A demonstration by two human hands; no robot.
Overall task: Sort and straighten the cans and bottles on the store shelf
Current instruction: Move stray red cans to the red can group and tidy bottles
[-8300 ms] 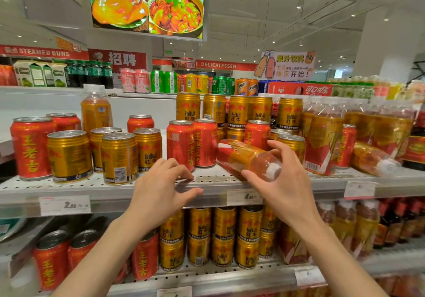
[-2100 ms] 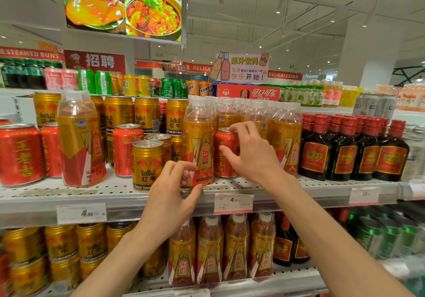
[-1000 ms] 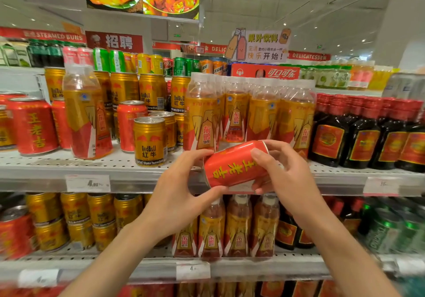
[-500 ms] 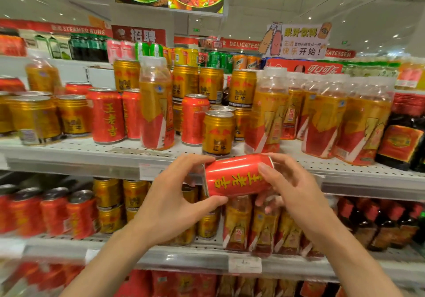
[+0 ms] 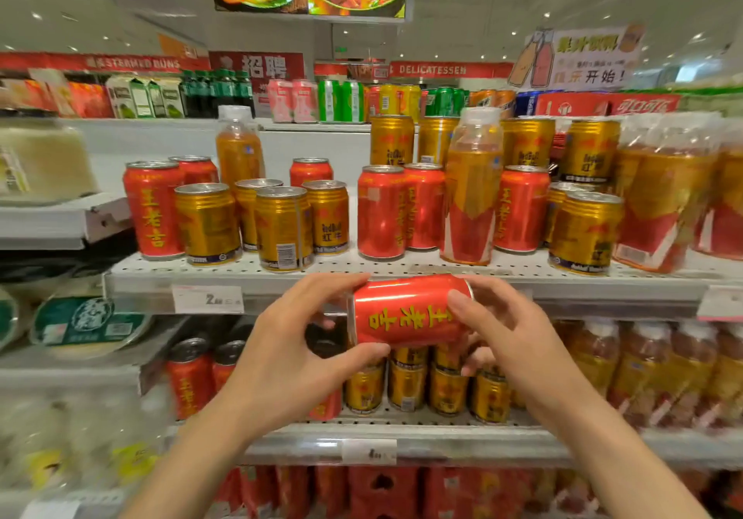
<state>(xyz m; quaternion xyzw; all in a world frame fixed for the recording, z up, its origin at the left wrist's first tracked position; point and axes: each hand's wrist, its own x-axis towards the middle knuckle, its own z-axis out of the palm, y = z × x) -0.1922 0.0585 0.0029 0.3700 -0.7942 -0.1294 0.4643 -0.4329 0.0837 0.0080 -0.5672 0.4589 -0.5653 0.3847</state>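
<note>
From my remote seat I see a red aluminium drink can with yellow characters (image 5: 408,309) lying on its side in mid-air, just in front of the white perforated metal shelf (image 5: 402,269) edge, at about the middle of the view. The left hand (image 5: 297,357) grips its left end, fingers curled over the top and thumb pressed underneath. The right hand (image 5: 510,337) holds the right end, fingers wrapped over the front and tips tucked below. On the shelf above, at twelve o'clock from the held can, two upright red cans (image 5: 382,213) stand side by side, touching. At one o'clock a clear plastic bottle of orange drink with a red-and-gold label (image 5: 472,188) stands upright just beside them. At eleven o'clock a cluster of short gold cans (image 5: 283,229) stands close together, with another tall red can (image 5: 152,209) at ten o'clock. At two o'clock a single gold can (image 5: 585,233) sits near the shelf's front edge. A white price tag (image 5: 208,299) hangs at nine o'clock.
</note>
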